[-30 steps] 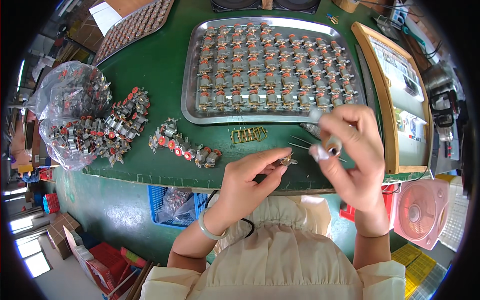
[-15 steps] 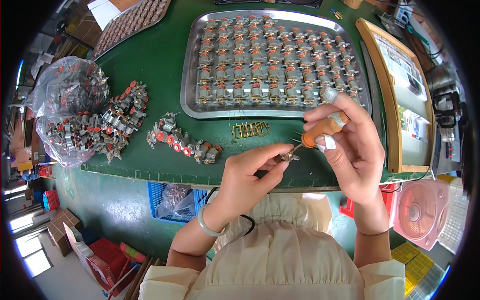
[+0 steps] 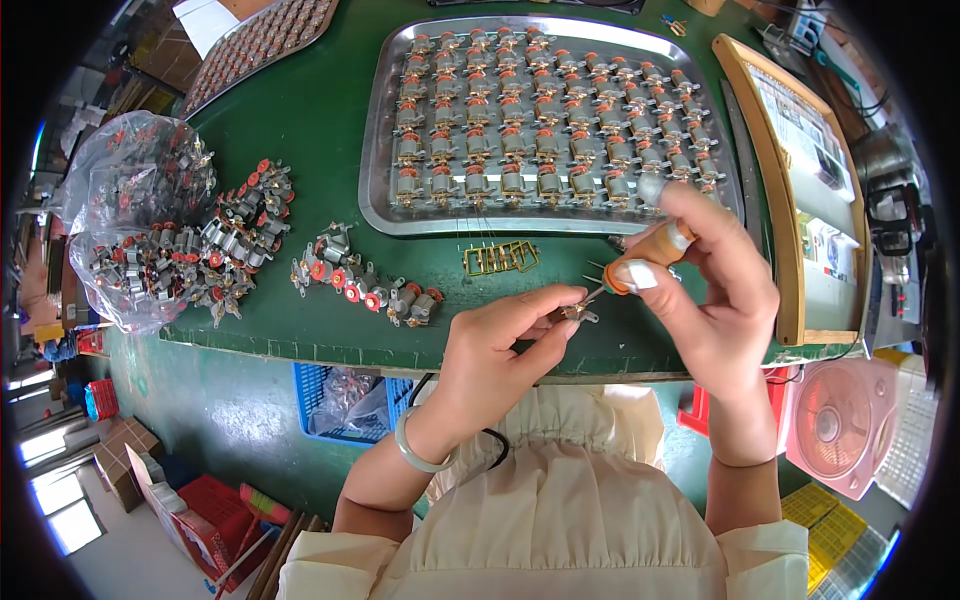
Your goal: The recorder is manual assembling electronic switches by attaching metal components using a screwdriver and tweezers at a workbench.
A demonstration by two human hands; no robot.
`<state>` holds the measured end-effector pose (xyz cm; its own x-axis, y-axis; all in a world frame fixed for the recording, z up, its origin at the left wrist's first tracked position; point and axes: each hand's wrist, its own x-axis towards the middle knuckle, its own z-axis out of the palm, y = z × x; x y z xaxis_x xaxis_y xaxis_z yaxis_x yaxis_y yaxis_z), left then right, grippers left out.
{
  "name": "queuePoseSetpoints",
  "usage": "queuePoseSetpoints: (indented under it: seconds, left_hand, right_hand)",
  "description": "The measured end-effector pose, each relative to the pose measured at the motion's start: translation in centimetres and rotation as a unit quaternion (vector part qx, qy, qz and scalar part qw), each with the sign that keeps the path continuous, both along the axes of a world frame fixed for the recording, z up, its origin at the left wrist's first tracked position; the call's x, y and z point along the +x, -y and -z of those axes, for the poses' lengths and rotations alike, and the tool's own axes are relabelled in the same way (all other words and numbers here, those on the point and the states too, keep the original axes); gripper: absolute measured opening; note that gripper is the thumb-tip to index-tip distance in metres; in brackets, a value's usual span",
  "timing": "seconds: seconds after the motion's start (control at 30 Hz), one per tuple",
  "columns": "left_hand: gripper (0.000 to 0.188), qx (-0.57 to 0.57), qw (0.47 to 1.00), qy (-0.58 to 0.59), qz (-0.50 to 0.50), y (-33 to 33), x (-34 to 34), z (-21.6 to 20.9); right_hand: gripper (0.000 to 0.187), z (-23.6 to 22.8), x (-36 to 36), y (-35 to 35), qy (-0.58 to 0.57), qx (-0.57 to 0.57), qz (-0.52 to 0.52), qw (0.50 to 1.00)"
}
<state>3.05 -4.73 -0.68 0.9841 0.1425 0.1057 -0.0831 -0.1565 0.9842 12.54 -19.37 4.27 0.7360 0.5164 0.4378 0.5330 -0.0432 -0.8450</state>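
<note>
My left hand (image 3: pixel 495 340) pinches a small metal component (image 3: pixel 580 315) with side lugs between thumb and fingertips, just above the table's near edge. In my right hand (image 3: pixel 725 310) is a screwdriver (image 3: pixel 650 252) with an orange handle. Its tip meets the component at my left fingertips; the exact contact is too small to make out. A pale wrap covers a right fingertip, and thin pins show beside the handle. Beyond my hands lies a row of brass-coloured frames (image 3: pixel 500 258) with thin pins. To the left sits a curved line of grey components with red discs (image 3: pixel 372 296).
A metal tray (image 3: pixel 480 224) with rows of similar components lies at the back. A clear plastic bag (image 3: pixel 95 205) spills more at the left. At the right stand a wood-framed board (image 3: pixel 788 250) and a pink fan (image 3: pixel 840 425). A blue crate (image 3: pixel 318 415) is below the table edge.
My right hand has turned a little around the screwdriver handle, its thumb shifting slightly left and up. My left hand holds the component in the same place.
</note>
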Motion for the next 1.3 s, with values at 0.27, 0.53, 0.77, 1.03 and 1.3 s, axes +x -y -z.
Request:
queuePoseSetpoints:
  seconds: [0.27, 0.53, 0.77, 1.03, 1.3]
  left_hand:
    - [0.026, -0.006, 1.000, -0.007, 0.001, -0.1, -0.2, 0.0]
    - [0.026, 0.008, 1.000, 0.002, -0.003, 0.0, -0.1, 0.1]
    - [0.026, -0.002, 1.000, -0.012, 0.001, -0.1, 0.0, -0.1]
    - [0.031, -0.253, 0.967, -0.025, 0.033, -0.5, 0.1, -0.4]
    - [0.030, -0.387, 0.914, -0.104, 0.059, -1.0, 1.1, -1.4]
  right_hand:
    - [0.040, -1.3, 0.6, 1.0, -0.095, 0.005, -0.123, 0.988]
    - [0.028, -1.0, 1.3, -0.2, -0.097, -0.044, -0.018, 0.994]
    - [0.042, -0.4, 0.9, -0.7, -0.069, -0.108, 0.050, 0.991]
    - [0.017, -0.2, -0.7, -0.1, -0.329, 0.246, -0.034, 0.911]
    - [0.019, 2.1, -2.7, 0.8, -0.531, 0.117, -0.045, 0.838]
